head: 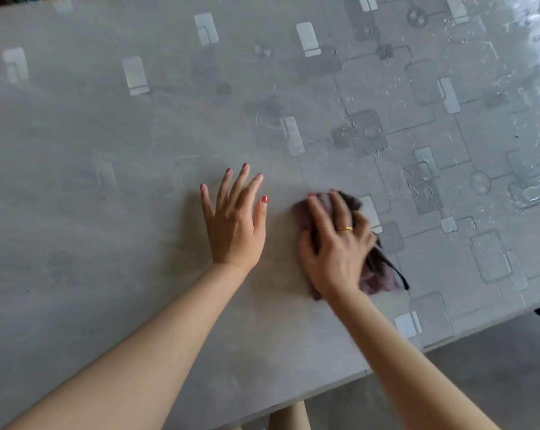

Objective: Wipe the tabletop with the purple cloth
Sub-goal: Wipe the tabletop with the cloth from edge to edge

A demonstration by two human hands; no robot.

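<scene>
The grey tabletop (107,197) with a pattern of pale rectangles fills the view. A crumpled purple cloth (378,274) with a dark edge lies on it near the front, right of centre. My right hand (337,243) presses flat on top of the cloth, fingers spread over it, and hides most of it. To the left of the cloth, my left hand (236,221) rests palm down on the bare table with its fingers apart, holding nothing.
Water drops and wet streaks (423,187) glisten on the right part of the table. The table's front edge (386,364) runs diagonally at lower right, with grey floor (495,367) beyond it. A pale table leg (290,417) shows at the bottom.
</scene>
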